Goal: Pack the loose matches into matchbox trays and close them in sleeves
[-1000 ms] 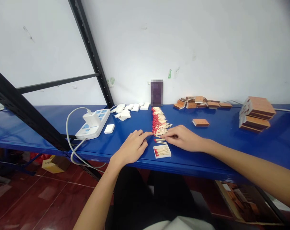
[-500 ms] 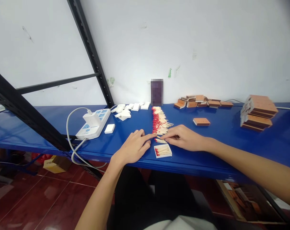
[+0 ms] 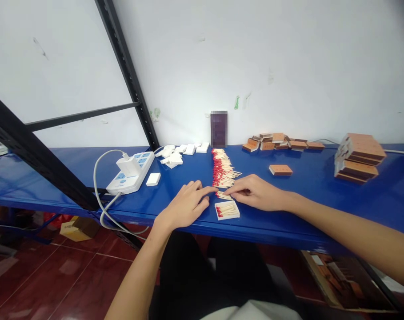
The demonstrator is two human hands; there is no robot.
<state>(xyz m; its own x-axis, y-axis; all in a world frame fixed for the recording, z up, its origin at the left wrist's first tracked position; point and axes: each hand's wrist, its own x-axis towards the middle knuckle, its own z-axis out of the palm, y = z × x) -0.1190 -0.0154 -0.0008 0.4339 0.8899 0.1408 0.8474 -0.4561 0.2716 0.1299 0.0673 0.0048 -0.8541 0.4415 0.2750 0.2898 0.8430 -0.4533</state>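
Note:
My left hand (image 3: 187,205) rests on the blue shelf with its index finger stretched out to the red heads of a small row of matches (image 3: 224,195). From the other side, the index fingertip of my right hand (image 3: 259,192) touches the plain ends of that row; its other fingers are bent and the thumb is partly hidden. Neither hand grips anything that I can make out. Just in front of the row sits a white matchbox tray (image 3: 235,216) holding several matches, heads to the left. Behind my fingertips lies a long pile of red-headed matches (image 3: 222,168).
White trays (image 3: 172,158) lie at the back left, with one single tray (image 3: 153,179) nearer. A power strip (image 3: 135,180) with cables stands beside them. Orange matchbox sleeves (image 3: 277,141) lie along the wall, one sleeve (image 3: 281,170) closer, and stacked boxes (image 3: 362,153) at the right.
A loose match between my two index fingers has moved toward me and now lies against the small row. My hands have barely shifted.

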